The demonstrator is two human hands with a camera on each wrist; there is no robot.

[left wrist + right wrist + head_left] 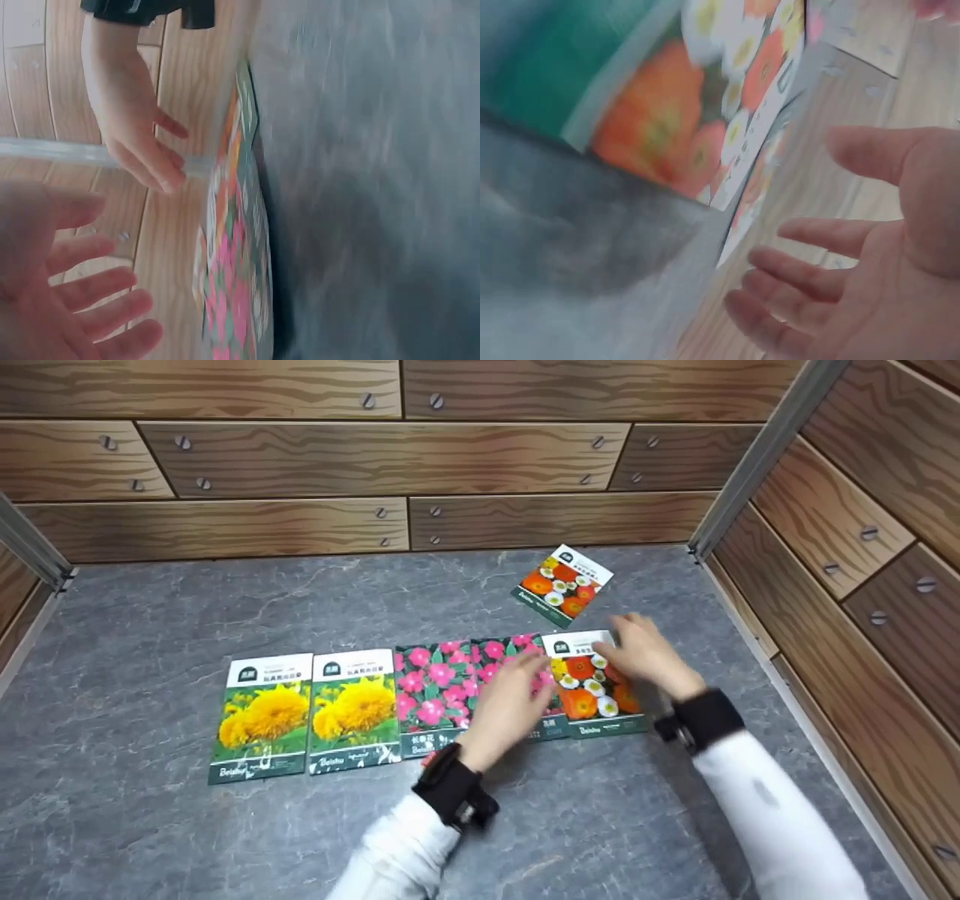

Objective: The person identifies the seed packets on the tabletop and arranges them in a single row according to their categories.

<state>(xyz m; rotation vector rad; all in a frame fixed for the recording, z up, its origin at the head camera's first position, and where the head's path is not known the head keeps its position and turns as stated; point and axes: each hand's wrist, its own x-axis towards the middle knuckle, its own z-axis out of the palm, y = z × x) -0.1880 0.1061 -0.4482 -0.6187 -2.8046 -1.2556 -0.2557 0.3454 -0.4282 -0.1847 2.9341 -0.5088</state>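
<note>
My left hand (508, 706) is over the two pink-flower seed packets (437, 690) in the middle of a row, its fingers spread and holding nothing. In the left wrist view that hand (56, 285) is raised off the packets, palm showing. Above the top right corner of an orange-and-white-flower seed packet (592, 694) at the row's right end is my right hand (651, 654). The right wrist view shows this hand (885, 277) with fingers apart and nothing in them, beside the orange packet (660, 127).
Two yellow-flower seed packets (262, 720) form the row's left end. Another orange-and-white packet (564, 585) lies tilted behind the row, near the back wall. Wood-patterned panels (517, 454) border the grey marbled surface (142, 825) at the back and sides.
</note>
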